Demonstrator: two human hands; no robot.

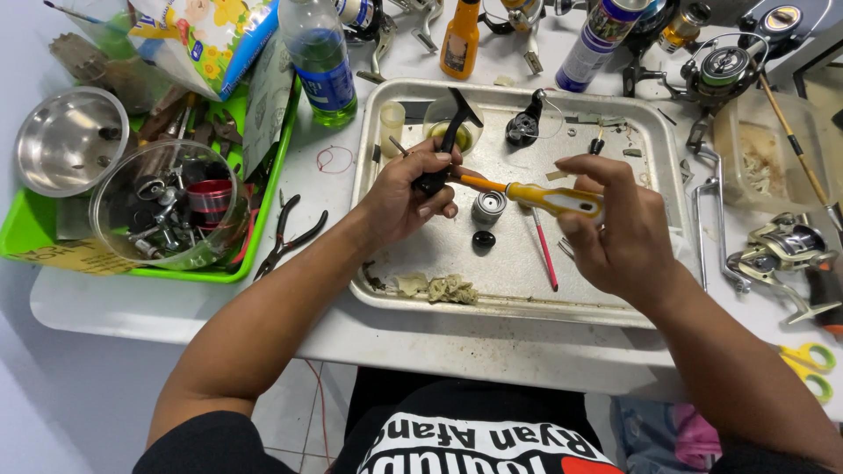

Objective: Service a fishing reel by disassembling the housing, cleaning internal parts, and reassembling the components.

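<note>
My left hand point(408, 195) grips a black fishing-reel part point(443, 149) over a metal tray point(650, 167). My right hand point(615, 224) holds a yellow-handled screwdriver point(549, 198), its orange shaft pointing left into the black part. A small silver spool point(488, 207) and a black round cap point(483, 239) lie on the tray just below the screwdriver. A red-handled thin tool point(544, 253) lies beside them.
A green tray point(26, 233) at the left holds a steel bowl point(68, 140) and a clear bowl of parts point(171, 204). Pliers point(290, 235) lie between the trays. Bottles point(320, 61) and spray cans stand behind. Reels point(781, 250) and yellow scissors point(808, 364) are at the right.
</note>
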